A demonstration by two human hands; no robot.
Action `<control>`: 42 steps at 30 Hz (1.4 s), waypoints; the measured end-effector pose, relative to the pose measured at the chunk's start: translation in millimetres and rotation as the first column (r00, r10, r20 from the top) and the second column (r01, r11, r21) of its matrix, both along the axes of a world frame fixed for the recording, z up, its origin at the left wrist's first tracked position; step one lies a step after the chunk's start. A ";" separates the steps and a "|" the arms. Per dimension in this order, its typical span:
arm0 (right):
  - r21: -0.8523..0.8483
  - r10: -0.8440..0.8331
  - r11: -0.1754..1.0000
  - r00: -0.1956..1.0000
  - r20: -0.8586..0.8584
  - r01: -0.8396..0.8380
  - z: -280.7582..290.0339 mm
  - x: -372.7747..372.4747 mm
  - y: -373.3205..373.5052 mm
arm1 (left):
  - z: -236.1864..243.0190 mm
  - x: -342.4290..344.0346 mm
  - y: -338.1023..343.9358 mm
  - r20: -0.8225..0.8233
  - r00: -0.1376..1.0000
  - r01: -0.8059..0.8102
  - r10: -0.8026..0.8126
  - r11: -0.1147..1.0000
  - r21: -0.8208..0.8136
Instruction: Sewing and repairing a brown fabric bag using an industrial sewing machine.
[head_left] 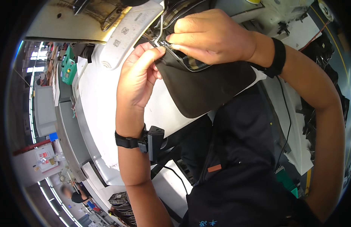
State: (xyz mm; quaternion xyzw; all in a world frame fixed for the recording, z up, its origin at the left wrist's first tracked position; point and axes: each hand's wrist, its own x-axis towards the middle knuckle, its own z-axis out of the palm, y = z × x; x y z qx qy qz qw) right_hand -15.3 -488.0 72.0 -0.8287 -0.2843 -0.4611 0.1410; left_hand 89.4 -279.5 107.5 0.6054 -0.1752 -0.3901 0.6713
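A dark olive-brown fabric piece (205, 89) with rounded corners lies under both hands, its near part hanging over the table edge. A metal-toothed zipper (179, 57) runs along its upper side, with plaid lining beside it. Thumb and fingers of my left hand (139, 72) pinch the fabric's left edge near the zipper's end. My right hand (215, 38) is closed, its fingertips pinching at the zipper close to my left thumb. What exactly lies between the right fingertips is hidden. A thin bent metal rod (160, 28) comes down just beside the fingertips.
A white sewing machine (126, 34) stands just beyond my left hand. The white worktable (103, 113) spreads to the left. A green box (68, 66) sits at the far left, and a person (79, 196) is in the distance. Dark cloth (323, 60) is piled at the right.
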 end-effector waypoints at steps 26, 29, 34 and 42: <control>0.072 0.020 0.997 0.994 -0.110 -0.012 4.4 -3.0 1.0 | 3.8 8.1 3.3 0.145 0.979 0.138 -0.145 0.989 0.057; 0.116 0.011 0.993 0.998 -0.063 -0.004 1.9 1.8 5.6 | 4.7 9.7 5.3 0.146 0.978 0.140 -0.149 0.988 0.069; 0.131 0.007 0.991 1.000 -0.027 -0.004 1.9 0.5 4.6 | 4.5 10.7 1.6 0.143 0.978 0.138 -0.150 0.986 0.092; 0.108 0.037 0.994 0.995 -0.092 -0.027 13.4 -5.5 5.4 | 7.8 10.1 0.5 0.182 0.974 0.122 -0.137 0.988 0.094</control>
